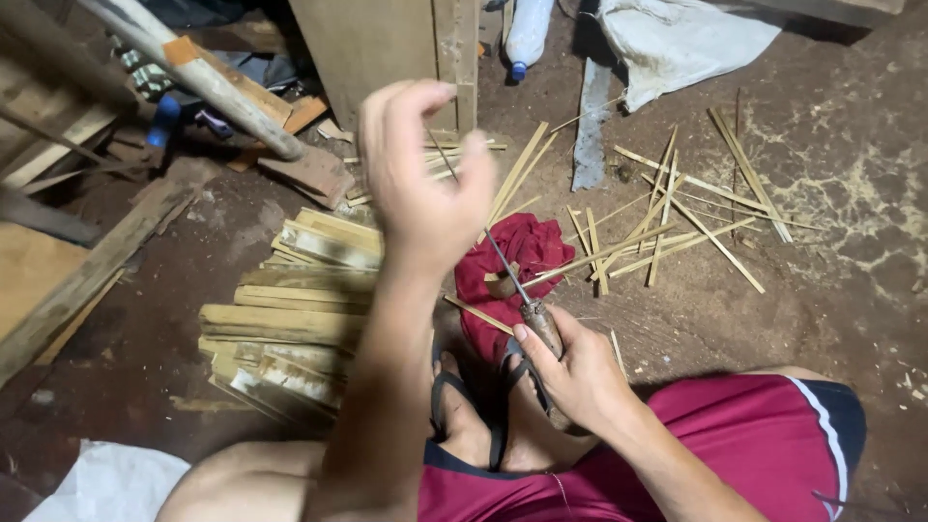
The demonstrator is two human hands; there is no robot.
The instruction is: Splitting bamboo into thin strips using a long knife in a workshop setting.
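Observation:
My right hand (pixel 580 372) grips the wooden handle of a knife (pixel 541 324) low in the middle, just above my sandalled feet (pixel 474 411). Its long narrow blade slants up and left towards my left hand (pixel 420 179). That hand is raised, with thumb and fingers pinched on a thin bamboo sliver (pixel 454 184) lying along the blade. Blade and sliver are hard to tell apart. Under the knife a red cloth (pixel 527 251) lies on the dirt floor.
A pile of split bamboo slats (pixel 285 324) lies at the left. Thin bamboo strips (pixel 677 227) are scattered at the right. A wooden post (pixel 387 39), a plastic bottle (pixel 527 34), a white sack (pixel 677 39) and a leaning pole (pixel 213 82) stand behind.

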